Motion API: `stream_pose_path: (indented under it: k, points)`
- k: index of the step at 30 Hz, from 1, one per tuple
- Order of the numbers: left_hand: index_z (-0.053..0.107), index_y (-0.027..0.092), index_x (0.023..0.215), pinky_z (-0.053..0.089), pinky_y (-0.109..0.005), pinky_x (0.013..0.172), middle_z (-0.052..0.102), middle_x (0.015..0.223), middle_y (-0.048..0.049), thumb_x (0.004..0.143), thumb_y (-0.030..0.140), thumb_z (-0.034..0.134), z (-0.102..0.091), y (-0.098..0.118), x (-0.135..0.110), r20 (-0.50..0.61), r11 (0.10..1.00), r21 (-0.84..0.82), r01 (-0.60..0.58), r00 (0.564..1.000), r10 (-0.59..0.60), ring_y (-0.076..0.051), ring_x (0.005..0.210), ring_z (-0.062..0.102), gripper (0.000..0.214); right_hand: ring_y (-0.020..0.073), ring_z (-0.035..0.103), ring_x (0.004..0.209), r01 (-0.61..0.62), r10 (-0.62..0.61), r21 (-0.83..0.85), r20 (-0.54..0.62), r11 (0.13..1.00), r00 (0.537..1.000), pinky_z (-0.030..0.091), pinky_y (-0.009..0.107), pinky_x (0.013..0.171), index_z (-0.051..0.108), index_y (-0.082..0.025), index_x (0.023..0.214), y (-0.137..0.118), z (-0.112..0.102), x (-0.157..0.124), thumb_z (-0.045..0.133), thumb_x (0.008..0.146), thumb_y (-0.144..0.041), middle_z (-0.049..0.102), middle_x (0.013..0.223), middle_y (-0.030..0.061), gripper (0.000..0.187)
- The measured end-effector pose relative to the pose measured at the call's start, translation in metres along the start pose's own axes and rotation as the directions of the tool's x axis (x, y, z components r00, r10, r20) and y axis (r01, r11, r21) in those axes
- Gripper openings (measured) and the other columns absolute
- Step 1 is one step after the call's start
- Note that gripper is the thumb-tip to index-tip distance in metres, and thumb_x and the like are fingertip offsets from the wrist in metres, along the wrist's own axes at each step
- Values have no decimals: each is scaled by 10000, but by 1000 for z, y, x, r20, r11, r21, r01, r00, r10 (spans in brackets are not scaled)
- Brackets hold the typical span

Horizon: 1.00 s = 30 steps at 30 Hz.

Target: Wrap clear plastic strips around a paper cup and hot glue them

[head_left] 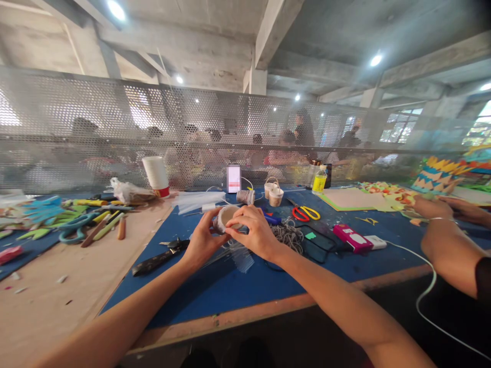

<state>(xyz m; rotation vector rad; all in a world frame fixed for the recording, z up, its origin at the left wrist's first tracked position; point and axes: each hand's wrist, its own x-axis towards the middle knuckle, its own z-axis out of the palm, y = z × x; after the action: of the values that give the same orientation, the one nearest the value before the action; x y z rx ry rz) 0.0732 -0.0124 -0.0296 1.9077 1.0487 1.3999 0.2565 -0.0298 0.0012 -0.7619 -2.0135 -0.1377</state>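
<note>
A small paper cup (221, 221) is held up over the blue mat (169, 301), its open mouth tilted toward me. My left hand (204, 239) is wrapped round the cup's left side and underside. On the right, my right hand (255, 230) pinches the cup's rim, fingers reaching across the mouth. Beneath the hands lies a clear plastic strip (242, 259). Just right of my right hand is a tangled heap of grey cord (287, 236). A black-handled cutting tool (159, 259) rests left of my left hand.
Behind stand a phone (233, 179), small cups with handles (275, 196) and a yellow-labelled bottle (319, 180). Red-and-yellow scissors (306, 212) and a pink box (352, 238) lie to the right. Blue scissors (74, 229) lie left. A co-worker's arms (445, 235) reach in at right.
</note>
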Motion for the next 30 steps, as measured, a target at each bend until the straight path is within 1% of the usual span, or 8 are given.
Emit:
stream_pose_path:
  k: [4, 7, 11, 14, 17, 21, 26, 30]
  points:
    - [514, 214, 1306, 569, -363, 839, 682, 1145, -80, 734, 338, 780, 1, 5, 0, 9, 998, -37, 45, 999, -44, -217, 939, 683, 643, 200, 583, 985, 2, -2, -23, 23, 1000, 1000, 403, 375, 884, 745, -243, 909, 1, 0, 0, 721, 895, -327, 686, 959, 18, 89]
    - [504, 212, 1311, 564, -357, 853, 681, 1179, -86, 741, 352, 772, 1, 7, 0, 34, 995, -83, 53, 998, -50, -218, 964, 684, 645, 211, 578, 1019, 20, -18, -44, 48, 999, 999, 398, 393, 908, 751, -245, 936, 1, -1, 0, 693, 916, -362, 689, 983, 26, 132]
    - [500, 213, 1312, 555, -360, 895, 650, 1264, -100, 735, 368, 780, 0, 6, 1, 55, 990, -135, 45, 998, -38, -234, 1050, 672, 660, 224, 564, 1071, 34, -31, -43, 68, 999, 997, 400, 404, 940, 721, -255, 1084, 0, -5, 0, 703, 905, -402, 681, 1085, 43, 232]
    - [494, 204, 1312, 564, -376, 894, 633, 1287, -110, 709, 408, 810, -2, 6, 2, 43, 980, -181, 80, 996, -74, -243, 1042, 674, 711, 228, 559, 1073, 12, -10, -36, 45, 999, 999, 410, 403, 945, 683, -264, 1162, -1, -10, 1, 702, 902, -429, 669, 1125, 55, 308]
    - [496, 200, 1306, 570, -377, 886, 634, 1278, -112, 698, 415, 826, -3, 9, 2, 34, 967, -229, 110, 994, -105, -251, 1047, 672, 725, 233, 547, 1098, 21, -19, -62, 31, 998, 999, 401, 418, 966, 689, -270, 1123, -1, -14, 2, 671, 929, -408, 663, 1119, 52, 239]
    - [494, 200, 1309, 569, -345, 865, 639, 1242, -99, 695, 391, 835, -3, 11, 2, 56, 960, -263, 99, 995, -87, -239, 1040, 664, 728, 228, 534, 1114, 73, -70, -94, 37, 993, 997, 393, 426, 971, 707, -269, 1044, 1, -15, 0, 676, 930, -374, 657, 1130, 36, 158]
    - [495, 202, 1319, 554, -345, 884, 641, 1237, -100, 703, 392, 828, -3, 10, 2, 93, 965, -243, 97, 993, -76, -237, 1046, 660, 725, 229, 516, 1133, 111, -102, -135, 69, 985, 992, 374, 438, 998, 727, -290, 974, 4, -13, 0, 682, 925, -377, 661, 1150, 16, 109]
    - [499, 206, 1330, 541, -350, 910, 633, 1264, -104, 701, 376, 834, -3, 9, 1, 100, 961, -258, 95, 992, -71, -244, 1081, 652, 733, 225, 521, 1134, 141, -131, -139, 79, 980, 988, 370, 445, 1019, 730, -290, 945, 3, -13, 0, 667, 934, -398, 660, 1167, 8, 126]
